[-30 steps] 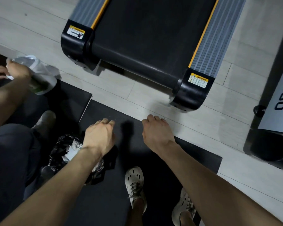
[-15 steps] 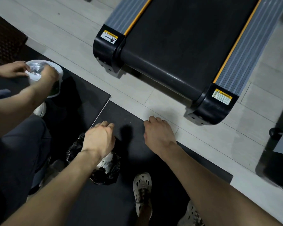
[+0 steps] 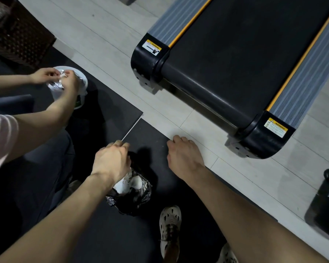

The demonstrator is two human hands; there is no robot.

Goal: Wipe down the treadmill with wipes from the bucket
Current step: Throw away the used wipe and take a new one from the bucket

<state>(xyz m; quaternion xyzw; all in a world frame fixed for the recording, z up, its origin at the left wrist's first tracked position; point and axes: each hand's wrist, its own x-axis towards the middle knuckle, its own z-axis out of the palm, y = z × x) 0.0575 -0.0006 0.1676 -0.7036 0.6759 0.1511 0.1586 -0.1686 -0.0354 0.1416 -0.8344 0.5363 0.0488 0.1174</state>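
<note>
The treadmill [image 3: 235, 59] fills the upper right, its black belt between grey side rails with orange stripes. A white wipe bucket [image 3: 82, 92] stands on the dark mat at the left, and another person's two hands [image 3: 55, 76] pull at a wipe above its mouth. My left hand [image 3: 110, 162] hangs with loosely curled fingers over a black trash bag [image 3: 135, 194] holding used white wipes. My right hand [image 3: 182, 154] hovers beside it with fingers curled down, holding nothing, over the mat's edge.
A dark wicker basket [image 3: 17, 33] stands at the top left. The other person's legs [image 3: 36, 168] fill the left side. My shoes [image 3: 169, 230] stand on the black mat [image 3: 103, 234]. Another machine's base [image 3: 327, 202] sits at the right edge.
The view has swung left, so the treadmill sits further right. The other person's hands and the bucket have come more into view. My hands stay in the same pose.
</note>
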